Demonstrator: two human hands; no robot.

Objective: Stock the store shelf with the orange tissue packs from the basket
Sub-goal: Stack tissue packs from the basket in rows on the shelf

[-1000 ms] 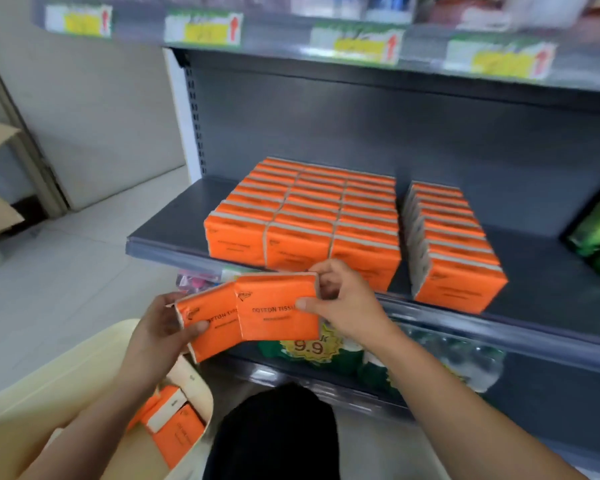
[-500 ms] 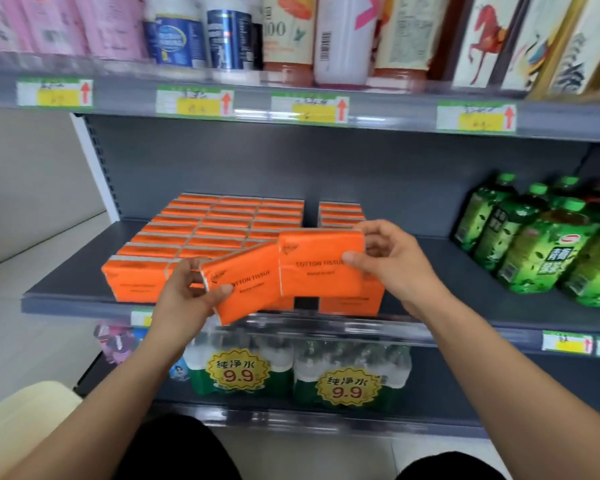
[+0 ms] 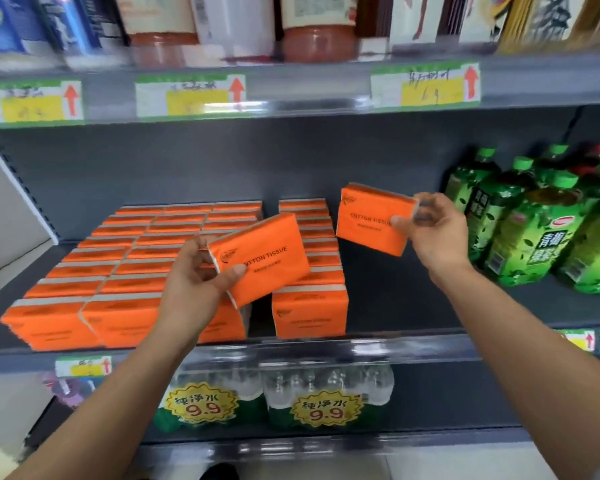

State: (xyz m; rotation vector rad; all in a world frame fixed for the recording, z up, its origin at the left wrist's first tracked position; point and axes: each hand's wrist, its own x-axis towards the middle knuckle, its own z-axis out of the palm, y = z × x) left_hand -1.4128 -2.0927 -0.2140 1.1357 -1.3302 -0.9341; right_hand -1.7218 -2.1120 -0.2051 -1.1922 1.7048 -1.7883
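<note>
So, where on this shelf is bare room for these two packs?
Bare shelf lies between the single orange row and the green bottles. A narrow gap separates that row from the three-row block. The block and bottles are crowded.

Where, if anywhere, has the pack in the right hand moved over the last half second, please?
Yes: the pack in the right hand has moved rightwards, from in front of the single stocked row to above the bare shelf beside it.

Orange tissue packs w/ black lettering, green bottles, dark grey shelf, yellow-green price tags
</note>
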